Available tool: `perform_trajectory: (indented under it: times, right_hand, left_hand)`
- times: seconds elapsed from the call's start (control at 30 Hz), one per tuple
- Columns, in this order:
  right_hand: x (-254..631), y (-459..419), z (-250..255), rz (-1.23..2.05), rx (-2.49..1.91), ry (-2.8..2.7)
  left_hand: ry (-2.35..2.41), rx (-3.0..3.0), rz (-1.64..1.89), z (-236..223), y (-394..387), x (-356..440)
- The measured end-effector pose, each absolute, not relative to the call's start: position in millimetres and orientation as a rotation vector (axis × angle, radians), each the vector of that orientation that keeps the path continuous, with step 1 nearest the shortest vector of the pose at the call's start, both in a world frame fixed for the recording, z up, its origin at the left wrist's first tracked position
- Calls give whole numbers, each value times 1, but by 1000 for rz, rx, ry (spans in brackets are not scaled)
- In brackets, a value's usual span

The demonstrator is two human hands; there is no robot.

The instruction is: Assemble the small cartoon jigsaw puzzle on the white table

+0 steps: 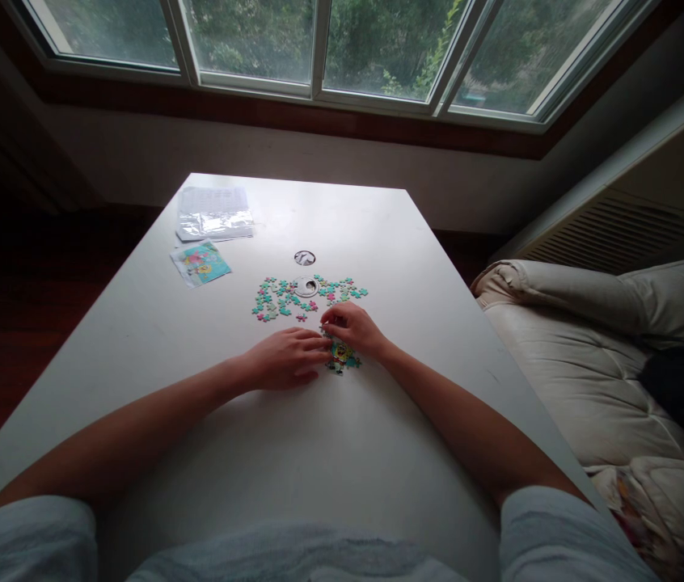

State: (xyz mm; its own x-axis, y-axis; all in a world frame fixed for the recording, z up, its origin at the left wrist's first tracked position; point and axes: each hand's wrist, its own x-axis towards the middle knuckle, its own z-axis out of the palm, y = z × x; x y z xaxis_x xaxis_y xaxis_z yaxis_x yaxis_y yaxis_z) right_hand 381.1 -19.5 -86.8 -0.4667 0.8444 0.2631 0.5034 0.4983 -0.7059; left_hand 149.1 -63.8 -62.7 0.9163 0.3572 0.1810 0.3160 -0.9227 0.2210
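On the white table [415, 339] lies a small joined section of jigsaw puzzle [342, 354] with a yellow cartoon figure on it. My left hand [287, 356] rests palm down beside it, fingers stretched out and their tips at its left edge. Just above the section, my right hand [352, 326] is bent with thumb and fingers pinched together on a small puzzle piece, mostly hidden by the fingertips. Loose puzzle pieces [266, 305], teal, pink and pale green, are scattered beyond both hands.
A round silvery lid or tin [306, 286] sits among the loose pieces, with a dark-rimmed disc [304, 258] behind it. A picture card [201, 263] and a clear plastic packet with paper [214, 213] lie at far left. A cream padded sofa [584, 372] stands right of the table.
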Motion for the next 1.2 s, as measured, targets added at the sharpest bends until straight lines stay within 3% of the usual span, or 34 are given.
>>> perform_trajectory:
  times: [1.2]
  right_hand:
    - [388,-7,-88,711,-1045,-2287]
  left_hand:
    - [486,2908,350,-61,-63,151]
